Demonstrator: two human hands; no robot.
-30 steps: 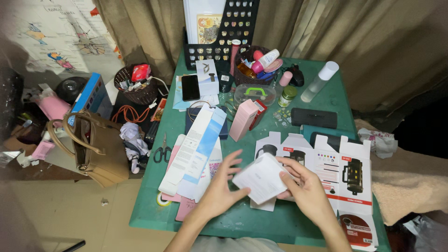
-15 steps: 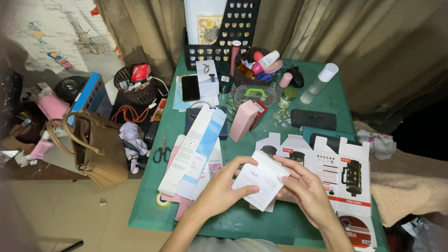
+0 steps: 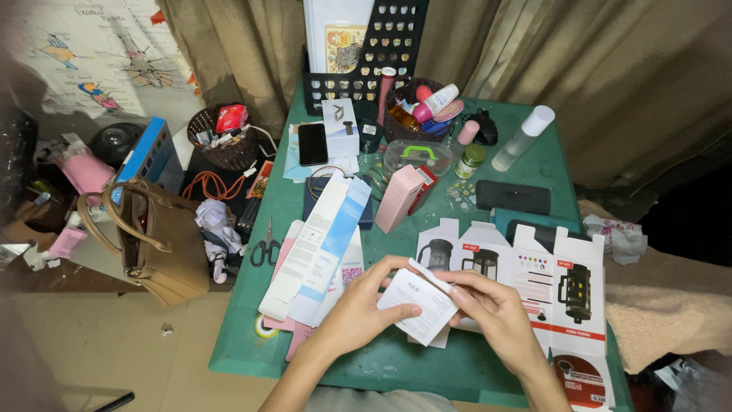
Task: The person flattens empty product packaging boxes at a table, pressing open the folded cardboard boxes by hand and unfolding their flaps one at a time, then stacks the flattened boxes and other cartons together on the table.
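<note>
At the near edge of the green table [image 3: 534, 164], both hands meet on a small white leaflet [image 3: 418, 304], held just above the tabletop. The left hand [image 3: 358, 309] grips its left side, thumb across the printed face and fingers curled behind; the right hand [image 3: 492, 309] pinches its right edge, fingertips on the upper fold. Both hands are closed on the paper and nearly touch each other. Just right of the leaflet, partly under the right hand, lies a flattened white carton [image 3: 549, 282] printed with pictures of a glass coffee press. To the left lies a long white and blue box [image 3: 324, 244] on top of pink flat packs, with scissors [image 3: 267, 248] near the table's left edge. Farther back stands a pink box [image 3: 399, 198], tilted, and beyond it a black phone [image 3: 312, 143], a clear container with a green handle [image 3: 415, 156] and a dark basket of bottles [image 3: 423, 107]. A black case [image 3: 512, 197] lies to the right, and a clear bottle with a white cap [image 3: 522, 137] stands at the far right. On the floor to the left of the table sits a brown handbag [image 3: 156, 240].
</note>
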